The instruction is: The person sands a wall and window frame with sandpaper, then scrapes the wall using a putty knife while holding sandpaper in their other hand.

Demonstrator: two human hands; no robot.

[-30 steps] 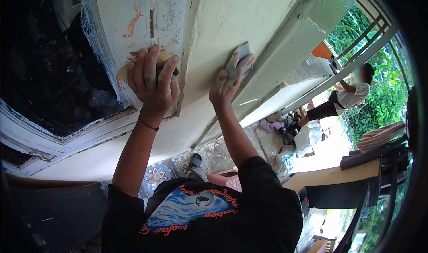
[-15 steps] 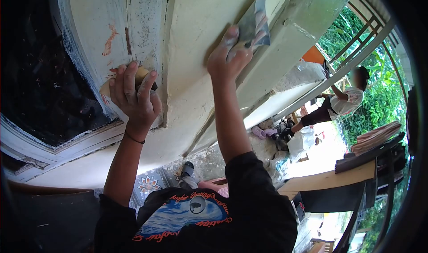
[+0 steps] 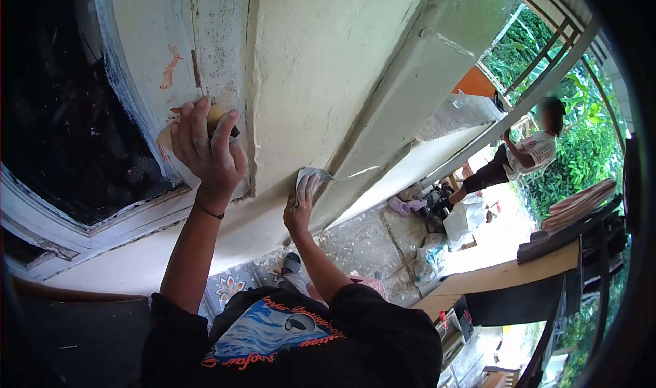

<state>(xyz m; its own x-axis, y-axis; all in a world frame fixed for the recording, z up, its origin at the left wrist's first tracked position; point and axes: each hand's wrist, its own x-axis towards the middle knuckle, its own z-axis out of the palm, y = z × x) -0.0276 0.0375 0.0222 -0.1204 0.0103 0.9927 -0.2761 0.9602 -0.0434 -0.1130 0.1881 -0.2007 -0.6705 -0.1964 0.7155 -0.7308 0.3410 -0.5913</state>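
My left hand [image 3: 207,142] is curled around a tan piece with a dark end [image 3: 217,117], held against the worn white window frame [image 3: 222,39]. Its exact kind is hidden by my fingers. Lower down and to the right, my right hand [image 3: 299,207] grips a thin, shiny grey sheet [image 3: 322,175], its fingers laid over it. The sheet lies at the cream wall [image 3: 321,67], near the ridge beside the grey-green pillar. Whitish smears mark my fingers. Orange-brown patches [image 3: 171,67] and dark specks show on the frame.
Dark window glass [image 3: 75,135] is on the left. A person [image 3: 533,152] in a white shirt stands by the railing [image 3: 509,125] on the right. Shoes [image 3: 403,205] and plastic bags [image 3: 432,257] lie on the floor. A wooden board [image 3: 506,275] juts in at lower right.
My right hand has come down the wall and to the left with the grey sheet. My left hand stays at the frame. The other person's arm has moved.
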